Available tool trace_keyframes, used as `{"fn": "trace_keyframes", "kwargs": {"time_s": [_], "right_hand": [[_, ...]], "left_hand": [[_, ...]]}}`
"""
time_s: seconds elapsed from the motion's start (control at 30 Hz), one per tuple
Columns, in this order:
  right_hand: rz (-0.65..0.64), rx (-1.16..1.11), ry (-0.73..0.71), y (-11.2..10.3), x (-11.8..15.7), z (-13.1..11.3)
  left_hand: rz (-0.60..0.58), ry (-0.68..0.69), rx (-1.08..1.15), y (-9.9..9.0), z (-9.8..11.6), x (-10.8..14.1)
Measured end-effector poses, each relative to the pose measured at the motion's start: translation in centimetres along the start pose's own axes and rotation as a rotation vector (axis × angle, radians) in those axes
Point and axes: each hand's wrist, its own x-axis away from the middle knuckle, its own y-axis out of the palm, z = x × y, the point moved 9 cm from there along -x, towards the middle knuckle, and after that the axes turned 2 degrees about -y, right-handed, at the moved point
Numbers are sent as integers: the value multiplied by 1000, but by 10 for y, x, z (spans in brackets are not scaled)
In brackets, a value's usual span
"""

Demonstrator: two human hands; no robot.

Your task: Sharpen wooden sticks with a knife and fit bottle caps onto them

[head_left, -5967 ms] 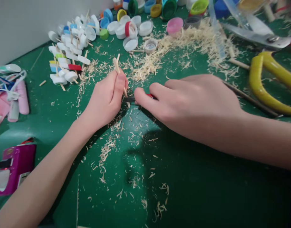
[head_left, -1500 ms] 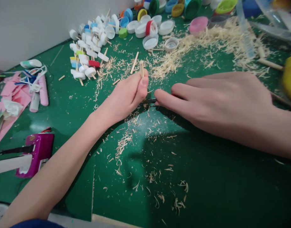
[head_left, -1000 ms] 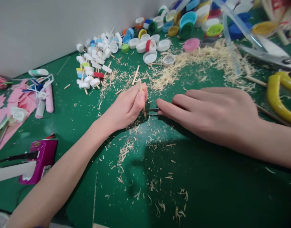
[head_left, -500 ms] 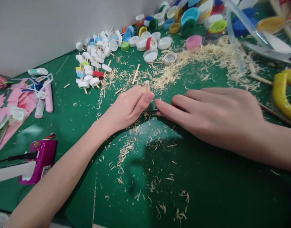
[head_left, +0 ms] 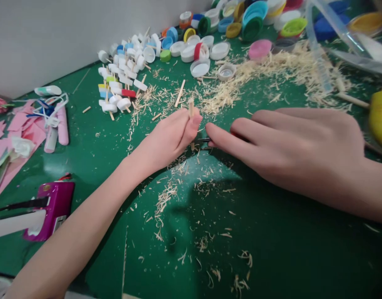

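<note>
My left hand point(head_left: 177, 131) is closed around a thin wooden stick point(head_left: 191, 107), whose pale end stands up above the thumb. Its lower end shows below the fist. Close by on the right, my right hand point(head_left: 290, 145) is closed palm down on a small knife. The dark, narrow blade point(head_left: 203, 140) of this knife reaches leftward to the stick's lower part. A bit of red shows under the right fingers; the rest of the handle is hidden. Wood shavings point(head_left: 167, 195) lie scattered on the green tabletop point(head_left: 141, 257) beneath and around both hands.
Bottle caps on sticks point(head_left: 124, 79) stand clustered at the back left. Loose coloured caps point(head_left: 220, 50) lie along the wall. A pile of shavings point(head_left: 272, 70) spreads behind my right hand. Yellow-handled tool point(head_left: 379, 116) is at right; pink paper point(head_left: 25, 128) and a magenta box point(head_left: 55, 203) are left.
My right hand with the knife has shifted slightly right, away from the left fist. My left hand still grips the stick and has barely moved. The view has tilted a little.
</note>
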Motion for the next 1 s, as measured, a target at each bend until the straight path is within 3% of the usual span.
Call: {"fn": "trace_keyframes", "kwargs": {"time_s": [0.43, 0.73, 0.9, 1.0], "right_hand": [[-83, -1, 14, 4, -4, -4], [-78, 99, -30, 4, -3, -11], [-117, 22, -36, 2, -7, -11], [-178, -32, 35, 9, -9, -7]], "left_hand": [[32, 40, -159, -3, -2, -1], [58, 20, -83, -3, -7, -1], [60, 15, -88, -3, -8, -2], [58, 33, -75, -2, -6, -2]]}}
